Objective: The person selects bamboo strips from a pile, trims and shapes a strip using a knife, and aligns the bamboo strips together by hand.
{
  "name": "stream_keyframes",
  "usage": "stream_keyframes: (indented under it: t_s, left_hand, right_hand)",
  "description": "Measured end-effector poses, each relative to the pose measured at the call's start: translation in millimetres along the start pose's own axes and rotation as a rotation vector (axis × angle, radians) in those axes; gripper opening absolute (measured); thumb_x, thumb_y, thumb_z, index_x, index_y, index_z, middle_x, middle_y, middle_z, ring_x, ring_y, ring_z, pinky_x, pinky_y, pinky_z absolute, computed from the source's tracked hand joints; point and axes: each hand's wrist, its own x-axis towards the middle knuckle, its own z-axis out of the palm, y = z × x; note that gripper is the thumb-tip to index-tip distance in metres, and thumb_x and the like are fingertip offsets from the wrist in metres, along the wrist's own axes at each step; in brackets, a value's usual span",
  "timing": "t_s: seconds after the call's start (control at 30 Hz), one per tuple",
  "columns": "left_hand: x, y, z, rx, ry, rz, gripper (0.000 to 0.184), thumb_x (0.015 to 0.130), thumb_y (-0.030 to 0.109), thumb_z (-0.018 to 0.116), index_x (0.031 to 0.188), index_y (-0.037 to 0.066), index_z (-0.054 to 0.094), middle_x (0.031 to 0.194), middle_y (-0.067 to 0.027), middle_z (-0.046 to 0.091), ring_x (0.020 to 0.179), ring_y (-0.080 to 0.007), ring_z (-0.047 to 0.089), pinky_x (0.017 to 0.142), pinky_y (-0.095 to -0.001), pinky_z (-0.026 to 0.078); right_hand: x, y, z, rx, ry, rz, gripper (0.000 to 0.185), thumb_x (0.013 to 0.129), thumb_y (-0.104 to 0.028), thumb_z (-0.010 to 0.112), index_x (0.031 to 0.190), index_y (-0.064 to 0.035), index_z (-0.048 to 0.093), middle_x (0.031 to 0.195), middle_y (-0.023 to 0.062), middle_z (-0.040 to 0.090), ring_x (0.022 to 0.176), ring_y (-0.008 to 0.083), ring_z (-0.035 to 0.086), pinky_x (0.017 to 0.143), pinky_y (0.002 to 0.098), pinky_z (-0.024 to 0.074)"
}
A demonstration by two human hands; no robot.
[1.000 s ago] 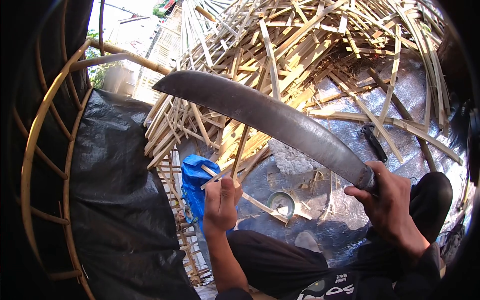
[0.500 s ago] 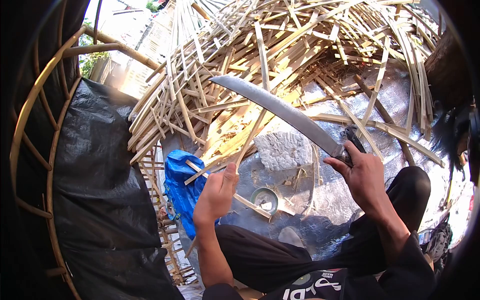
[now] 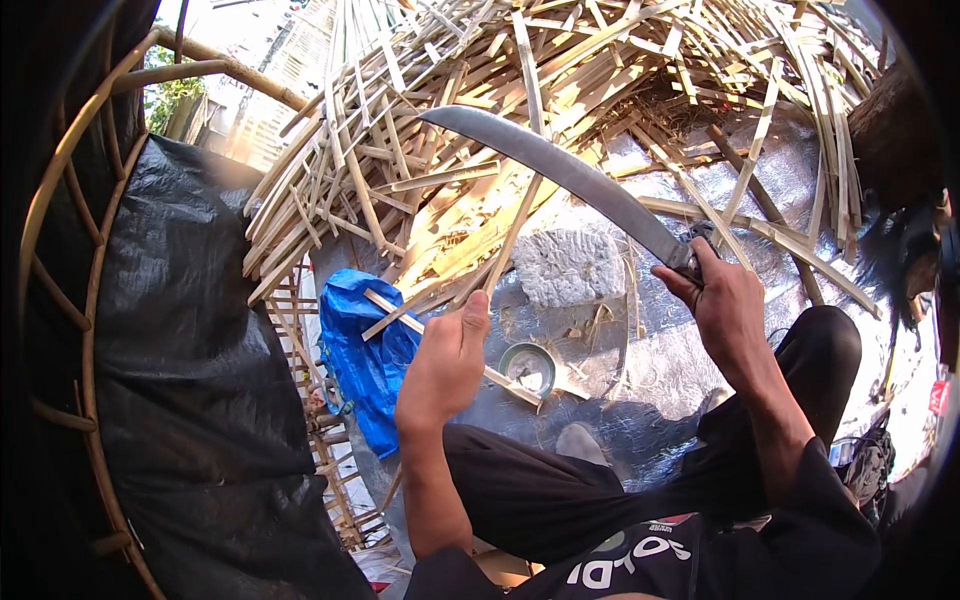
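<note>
A machete with a long curved blade [image 3: 560, 175] is gripped at its handle by my right hand [image 3: 728, 310], fingers wrapped round it. Its tip points up and left. My left hand [image 3: 447, 365] is closed, thumb up, round a thin bamboo strip [image 3: 512, 235]. This strip rises from the thumb toward the blade, and its upper part passes near or behind the blade; I cannot tell whether they touch. Its lower part is hidden by my hand and forearm. Between the hands are a rough pale block [image 3: 568, 267] and a small round bowl [image 3: 527, 371] with something whitish in it.
Split bamboo strips [image 3: 590, 70] are heaped across the far side. A blue plastic sheet or bag [image 3: 365, 375] lies left of my left hand. Black sheeting [image 3: 200, 330] and a curved pole frame [image 3: 95, 360] stand at the left. Shiny silvery sheet [image 3: 660, 370] covers the floor.
The view has tilted down, so the surroundings sit higher in the picture. The blade has swung slightly more upright. My left hand has shifted a little right, still holding the bamboo strip.
</note>
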Motion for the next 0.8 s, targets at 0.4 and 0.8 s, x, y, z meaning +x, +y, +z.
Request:
stream_keyframes:
  t_s: [0.4,0.8]
  left_hand:
    - [4.1,-11.9,17.5,0.137,-0.098,0.189,0.064,0.107,0.043,0.032,0.074,-0.007,0.052,0.060,-0.0262,0.046,0.061,-0.0488,0.045,0.059,-0.0508,0.038]
    - [16.1,-40.6,-14.0,-0.405,0.007,-0.160,0.063,0.106,0.052,0.030,0.060,0.009,0.031,0.057,0.0038,0.025,0.051,-0.0081,0.025,0.047,-0.0292,0.022]
  right_hand:
    - [40.7,28.2,10.1,0.187,0.046,0.264,0.065,0.096,-0.060,0.048,0.099,0.0037,0.064,0.063,0.0220,0.061,0.059,0.0396,0.062,0.058,0.0467,0.0459]
    - [-12.7,-1.5,8.2,0.487,-0.088,0.122,0.051,0.096,-0.047,0.061,0.088,0.0022,0.053,0.053,0.0092,0.043,0.048,0.0142,0.042,0.048,0.0334,0.0338]
